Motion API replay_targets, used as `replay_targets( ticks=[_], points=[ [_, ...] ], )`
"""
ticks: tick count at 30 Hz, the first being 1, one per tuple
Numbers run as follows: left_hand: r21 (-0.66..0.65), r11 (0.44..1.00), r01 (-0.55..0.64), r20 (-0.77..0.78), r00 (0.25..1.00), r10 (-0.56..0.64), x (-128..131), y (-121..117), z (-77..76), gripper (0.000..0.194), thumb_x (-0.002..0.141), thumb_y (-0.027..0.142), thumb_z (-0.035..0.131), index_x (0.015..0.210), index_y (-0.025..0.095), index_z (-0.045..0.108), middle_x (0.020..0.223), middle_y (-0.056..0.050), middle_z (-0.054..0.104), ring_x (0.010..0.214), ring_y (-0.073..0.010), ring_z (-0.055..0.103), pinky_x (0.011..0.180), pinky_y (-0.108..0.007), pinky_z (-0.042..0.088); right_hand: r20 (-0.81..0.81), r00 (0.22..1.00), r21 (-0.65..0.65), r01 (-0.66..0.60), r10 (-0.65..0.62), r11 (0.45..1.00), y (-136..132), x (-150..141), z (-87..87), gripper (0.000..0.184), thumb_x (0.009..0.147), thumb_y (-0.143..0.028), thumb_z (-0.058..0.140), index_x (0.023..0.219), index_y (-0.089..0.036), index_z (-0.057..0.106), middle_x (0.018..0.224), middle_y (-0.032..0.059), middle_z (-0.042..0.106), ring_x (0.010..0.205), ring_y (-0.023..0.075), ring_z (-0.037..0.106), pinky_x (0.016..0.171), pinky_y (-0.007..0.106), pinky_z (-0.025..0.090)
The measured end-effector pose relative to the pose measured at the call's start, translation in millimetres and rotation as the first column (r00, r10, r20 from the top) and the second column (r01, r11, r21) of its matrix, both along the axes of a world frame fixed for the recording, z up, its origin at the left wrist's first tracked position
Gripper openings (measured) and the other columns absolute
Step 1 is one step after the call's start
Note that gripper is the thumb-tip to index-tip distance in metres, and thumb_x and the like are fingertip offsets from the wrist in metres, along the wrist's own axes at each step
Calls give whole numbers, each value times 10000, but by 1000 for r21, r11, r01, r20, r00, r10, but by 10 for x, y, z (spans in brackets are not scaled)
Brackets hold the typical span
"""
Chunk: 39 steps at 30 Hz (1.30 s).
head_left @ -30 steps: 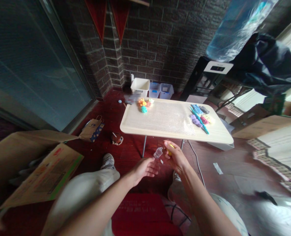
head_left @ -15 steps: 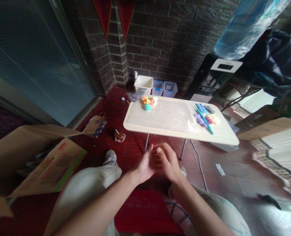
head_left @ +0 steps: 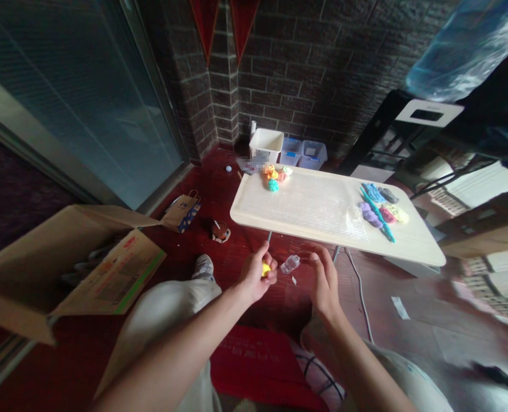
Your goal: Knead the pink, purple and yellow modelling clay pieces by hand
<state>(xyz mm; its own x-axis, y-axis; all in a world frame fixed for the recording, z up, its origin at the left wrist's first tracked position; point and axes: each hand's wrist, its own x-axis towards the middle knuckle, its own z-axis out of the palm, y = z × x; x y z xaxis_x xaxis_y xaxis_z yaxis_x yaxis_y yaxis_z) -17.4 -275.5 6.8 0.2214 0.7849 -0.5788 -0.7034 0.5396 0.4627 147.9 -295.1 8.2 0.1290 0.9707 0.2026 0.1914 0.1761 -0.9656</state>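
My left hand [head_left: 257, 273] is closed around a small yellow lump [head_left: 266, 269], probably soft like the clay-like pieces on the table, though its kind is unclear. My right hand [head_left: 325, 280] is open, fingers apart and holding nothing, to the right of the left. Between and beyond the hands, a small clear plastic bottle [head_left: 290, 264] lies on the floor. Above the hands stands a pale folding table [head_left: 254, 217] covered partly by a clear bubbly sheet [head_left: 309, 200]. On its left are orange and teal lumps [head_left: 273, 185]; on its right are purple lumps [head_left: 369, 214] and a teal rod [head_left: 378, 214].
An open cardboard box [head_left: 107, 274] stands at the left, with a paper bag [head_left: 182, 212] beyond it. Plastic bins [head_left: 266, 140] sit behind the table. A water dispenser [head_left: 425, 114] is at the right. A cable [head_left: 359, 286] runs along the floor.
My hands, together before, have moved apart. The yellow lump now shows in my left hand, and my right hand has opened away to the right. The view has shifted slightly.
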Motion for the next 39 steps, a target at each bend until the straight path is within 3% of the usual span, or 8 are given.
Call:
replay_targets(
  ticks=[5,11,17,21,24,27,32,39],
  points=[
    [23,999,40,30,999,-40,-16,2,102,567,872,497,760,559,198,393,469,60,418,344,-48,295,354,-186,122,-48,996,-65,-76,73,995,-8,-42,-137,355,1064,-524,520,1227,-238,652,1080,77,749,887,234,695,829,368,566],
    [-19,999,49,15,999,-49,-31,16,139,474,937,437,687,580,179,512,611,-18,621,528,-111,589,519,-230,498,52,987,-26,-150,151,988,-33,-89,-86,382,1069,-542,494,1225,-236,660,1184,107,741,1003,265,706,825,357,562],
    [-25,996,81,10,997,-81,-37,9,108,551,884,422,738,531,197,379,450,51,428,346,-54,350,339,-176,151,78,984,-39,-160,163,986,-37,-81,-92,362,1086,-511,467,1249,-233,630,1163,108,752,884,241,712,834,386,561],
    [-24,995,93,2,996,-93,-31,4,105,594,874,472,749,528,203,347,426,62,375,320,-52,303,340,-191,78,227,955,34,-202,190,979,-73,-101,-47,293,1069,-446,523,1241,-236,633,1196,125,734,1010,279,706,896,424,562],
    [-25,998,64,0,998,-64,-37,16,93,570,890,538,715,551,197,409,475,42,448,371,-65,415,356,-179,201,403,891,127,-280,208,952,-114,-138,32,310,1047,-367,558,1324,-237,611,1264,145,701,1150,307,674,1007,476,552],
    [10,998,62,47,997,-63,-39,12,93,459,929,572,641,691,182,596,624,-19,622,544,-125,607,499,-216,453,562,788,174,-412,253,894,-132,-176,76,524,1004,-325,622,1508,-231,511,1485,169,600,1384,344,561,1162,544,478],
    [128,951,280,194,934,-301,-25,-42,96,534,933,665,562,954,157,724,864,-127,741,851,-269,726,704,-343,566,654,698,135,-489,293,862,-57,-122,-1,562,1029,-310,607,1577,-254,491,1561,158,572,1449,346,540,1194,580,460],
    [229,941,250,95,956,-278,-29,-92,-2,231,798,264,881,917,121,746,926,-77,739,763,-122,653,725,-232,535,480,810,36,-401,336,915,39,37,22,437,976,-379,728,1392,-258,665,1253,129,772,1124,308,745,976,446,594]
  ],
)
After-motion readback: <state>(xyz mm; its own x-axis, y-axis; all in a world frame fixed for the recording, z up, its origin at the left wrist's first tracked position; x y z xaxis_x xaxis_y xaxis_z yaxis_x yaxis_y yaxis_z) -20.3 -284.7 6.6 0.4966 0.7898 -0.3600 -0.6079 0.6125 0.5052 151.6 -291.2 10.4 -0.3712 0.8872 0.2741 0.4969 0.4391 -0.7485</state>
